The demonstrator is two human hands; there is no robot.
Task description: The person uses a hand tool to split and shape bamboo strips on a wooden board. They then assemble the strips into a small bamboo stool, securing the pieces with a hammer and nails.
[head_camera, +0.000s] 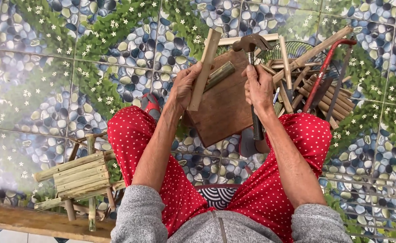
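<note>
Left hand [183,85] gripping a bamboo strip [204,67], right hand [258,87] clutching a hammer [251,45], above a wooden board [222,105]; stick pile [315,85] alongside.

Bright even daylight, soft shadows, sharp focus

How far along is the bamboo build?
Done: one small bamboo rack sits assembled on the floor at the left. In hand: the left hand holds a bamboo strip upright against a wooden board, with a short bamboo piece lying on it; the right hand grips a hammer. Left: a pile of loose sticks at the right, unassembled.
</note>
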